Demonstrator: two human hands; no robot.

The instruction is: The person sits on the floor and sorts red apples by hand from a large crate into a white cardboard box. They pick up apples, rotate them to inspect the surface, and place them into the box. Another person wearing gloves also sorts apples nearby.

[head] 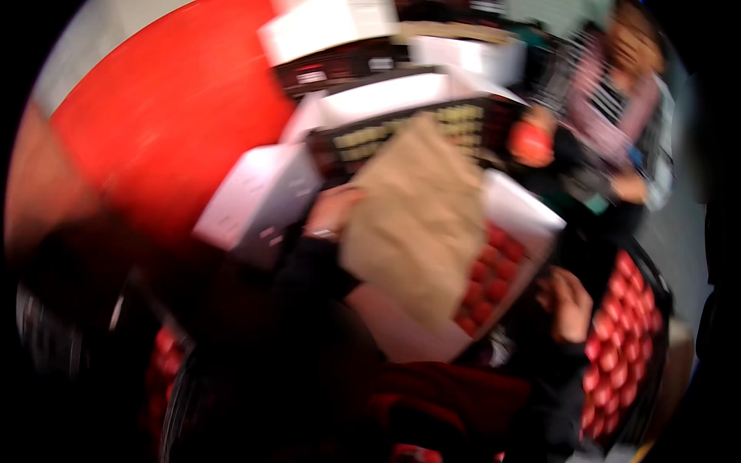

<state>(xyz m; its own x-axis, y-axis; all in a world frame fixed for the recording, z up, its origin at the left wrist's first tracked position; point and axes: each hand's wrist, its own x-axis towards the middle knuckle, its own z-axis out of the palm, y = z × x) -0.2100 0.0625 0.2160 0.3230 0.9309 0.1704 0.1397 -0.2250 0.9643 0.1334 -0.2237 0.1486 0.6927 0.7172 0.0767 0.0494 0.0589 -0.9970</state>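
A blurred sheet of brown paper [414, 226] lies slanted across an open white-lined box [521, 208] in front of me. Rows of red round fruit [492, 275], seemingly apples, show past the paper's right edge; the paper hides the rest of the box's contents. My left hand [334, 211] grips the sheet at its left edge. To the right of the box is my right hand [567, 304], fingers bent, between the box and a dark crate of red fruit [619, 341]. Blur and shadow hide whether its fingers touch anything.
Behind the box stand a dark printed carton [362, 144] with white flaps and stacked cartons [336, 35]. A white flap [260, 197] juts out at left, beside a red surface [173, 116]. At upper right, a person [613, 104] has a hand by a red fruit [531, 143].
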